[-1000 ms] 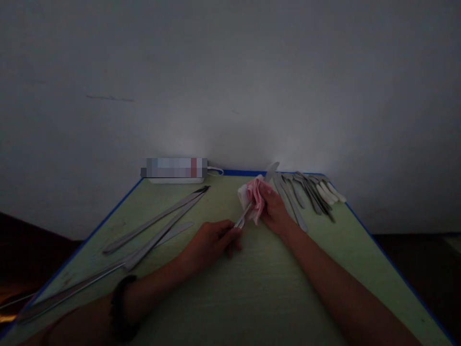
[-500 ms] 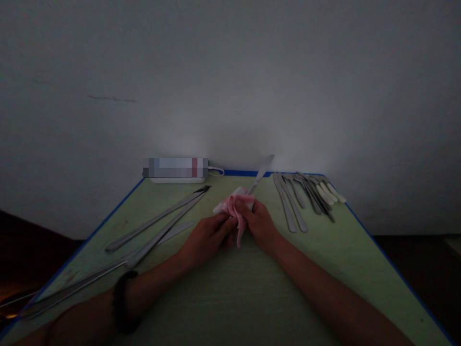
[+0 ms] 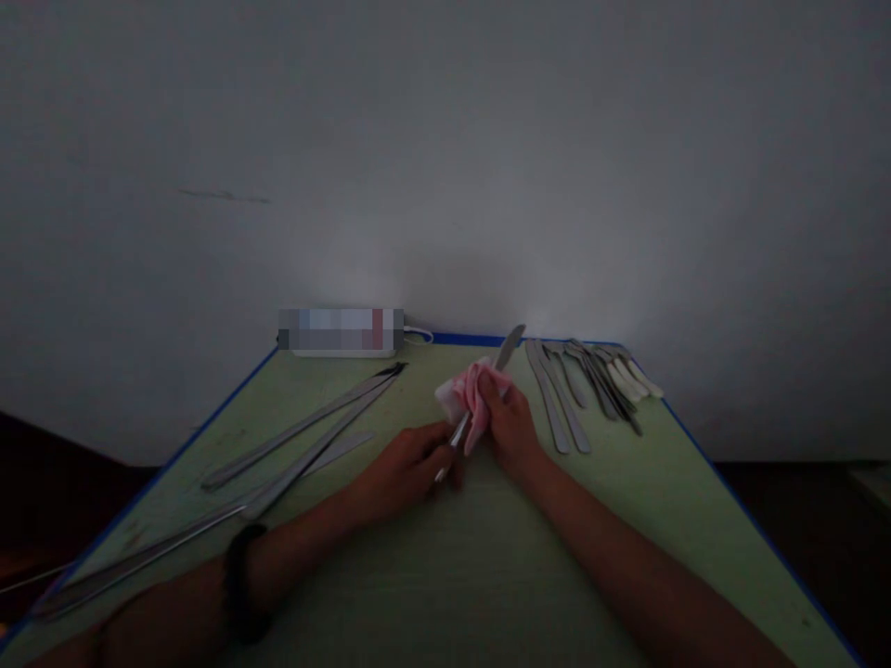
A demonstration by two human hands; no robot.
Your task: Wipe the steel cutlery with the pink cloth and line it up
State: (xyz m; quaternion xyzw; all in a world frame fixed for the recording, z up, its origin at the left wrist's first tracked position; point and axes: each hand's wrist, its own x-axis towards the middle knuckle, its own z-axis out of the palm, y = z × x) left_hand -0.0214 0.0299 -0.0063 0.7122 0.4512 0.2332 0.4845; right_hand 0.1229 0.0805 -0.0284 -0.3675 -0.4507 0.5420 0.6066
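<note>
My left hand point(image 3: 414, 464) grips the handle end of a table knife point(image 3: 511, 346), whose blade points away toward the wall. Around the middle of that knife, a pink and white cloth point(image 3: 475, 394) is pinched in my right hand point(image 3: 511, 422), thumb on top. The blade tip sticks out beyond the cloth, and a bit of shiny handle shows between my two hands. Part of the knife is hidden under the cloth.
On the right lie two table knives point(image 3: 557, 399), several forks and spoons point(image 3: 591, 371), and white-handled cutlery point(image 3: 630, 378). Long metal tongs point(image 3: 306, 431) and another knife point(image 3: 341, 452) lie left. A blurred white box point(image 3: 344, 351) with a cable stands by the wall point(image 3: 445, 167).
The cloth and my right hand have shifted along the knife toward its blade. My left hand has drawn slightly nearer, baring part of the handle; less blade sticks out.
</note>
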